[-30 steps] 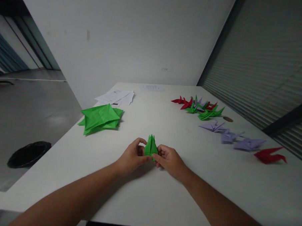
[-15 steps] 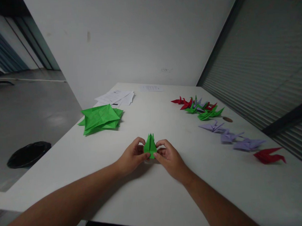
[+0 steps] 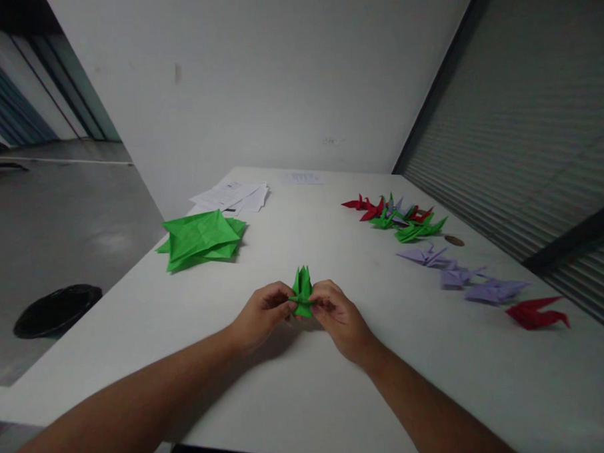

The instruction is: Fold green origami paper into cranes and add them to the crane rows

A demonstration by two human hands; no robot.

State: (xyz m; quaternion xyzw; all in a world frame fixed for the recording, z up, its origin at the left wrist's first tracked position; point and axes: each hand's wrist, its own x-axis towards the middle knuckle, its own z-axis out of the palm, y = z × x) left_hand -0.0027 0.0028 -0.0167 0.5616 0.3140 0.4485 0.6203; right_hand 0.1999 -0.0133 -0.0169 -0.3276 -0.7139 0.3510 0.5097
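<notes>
Pinching the green folded paper (image 3: 303,283) from both sides, the left hand (image 3: 260,316) and the right hand (image 3: 343,318) keep it closer to the front edge of the tabletop (image 3: 249,402) than to the back edge. Unlike half a second ago, a narrow flap (image 3: 303,300) now stands crosswise between them.

A white table (image 3: 299,393) stretches out here, and what I notice first on it is a loose pile of creased green paper (image 3: 202,239), corners jutting every way. White printed sheets (image 3: 233,195) overlap just beyond that pile; a pale printed sheet (image 3: 304,178) lies farther beyond it, to its right. Well to the pile's right I see a jumble of red, green and lilac paper cranes (image 3: 418,230), then, farther right of it, a round brown disc (image 3: 454,240), three lilac cranes (image 3: 454,278) and, farthest from it, a lone red crane (image 3: 536,315).
</notes>
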